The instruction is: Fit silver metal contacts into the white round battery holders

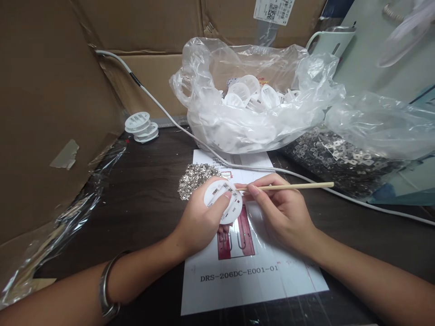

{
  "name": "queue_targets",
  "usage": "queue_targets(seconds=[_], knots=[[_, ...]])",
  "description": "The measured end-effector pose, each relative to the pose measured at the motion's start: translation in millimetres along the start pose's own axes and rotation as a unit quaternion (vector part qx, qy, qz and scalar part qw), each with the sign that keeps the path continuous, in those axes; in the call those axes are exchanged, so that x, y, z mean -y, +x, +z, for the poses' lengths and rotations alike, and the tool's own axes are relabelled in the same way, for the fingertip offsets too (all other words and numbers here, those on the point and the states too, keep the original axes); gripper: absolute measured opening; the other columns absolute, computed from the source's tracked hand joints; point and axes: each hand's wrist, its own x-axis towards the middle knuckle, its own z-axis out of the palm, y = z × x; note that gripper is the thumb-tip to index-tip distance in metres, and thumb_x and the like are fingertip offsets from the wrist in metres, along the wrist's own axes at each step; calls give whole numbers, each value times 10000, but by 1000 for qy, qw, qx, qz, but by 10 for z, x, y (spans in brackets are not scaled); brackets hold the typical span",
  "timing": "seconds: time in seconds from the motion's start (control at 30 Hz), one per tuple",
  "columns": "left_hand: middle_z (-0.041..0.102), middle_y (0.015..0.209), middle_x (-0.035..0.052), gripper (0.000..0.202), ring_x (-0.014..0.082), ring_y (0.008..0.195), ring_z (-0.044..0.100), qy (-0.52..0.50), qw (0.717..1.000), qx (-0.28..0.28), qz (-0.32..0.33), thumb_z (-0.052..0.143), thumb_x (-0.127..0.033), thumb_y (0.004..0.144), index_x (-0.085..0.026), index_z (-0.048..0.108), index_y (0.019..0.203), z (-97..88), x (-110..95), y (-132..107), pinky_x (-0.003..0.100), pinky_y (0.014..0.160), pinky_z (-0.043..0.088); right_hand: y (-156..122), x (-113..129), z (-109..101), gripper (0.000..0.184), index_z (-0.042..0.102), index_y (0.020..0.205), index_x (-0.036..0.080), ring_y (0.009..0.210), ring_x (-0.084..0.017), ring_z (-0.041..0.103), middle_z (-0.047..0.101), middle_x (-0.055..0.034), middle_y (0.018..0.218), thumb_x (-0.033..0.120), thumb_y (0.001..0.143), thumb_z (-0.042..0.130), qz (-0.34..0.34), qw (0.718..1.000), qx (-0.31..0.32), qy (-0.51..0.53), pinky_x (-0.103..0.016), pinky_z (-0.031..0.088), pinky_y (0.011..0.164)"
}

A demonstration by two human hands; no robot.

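My left hand [204,215] is closed round a white round plastic disc [234,210] with slots and small metal parts in its face, the thumb lying across it. In my right hand [283,203] is a thin wooden stick [299,186], pinched between thumb and fingers. Its near end reaches the disc's upper right edge; the exact contact is too small to make out. Just beyond my left hand lies a pile of small silvery metal pieces [195,179]. Under both hands is a printed sheet [204,296] with a red and white picture.
A clear plastic bag [234,136] of white discs stands behind. Beside it, another bag [340,154] holds metal pieces. A white cable [166,113] crosses the table. Several stacked discs [141,127] sit at the left near a cardboard wall [44,113]. A pale green jug [335,43] stands behind.
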Motion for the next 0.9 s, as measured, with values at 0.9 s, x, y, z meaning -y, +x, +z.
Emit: queue_targets(seconds=[0.9], knots=[[528, 595, -30, 97, 79, 438, 505, 36, 999, 9, 19, 536, -254, 847, -157, 544, 858, 3, -12, 1, 174, 397, 447, 38, 37, 50, 258, 683, 713, 168, 803, -147, 660, 687, -55, 866, 223, 902, 516, 9, 999, 7, -47, -269, 542, 687]])
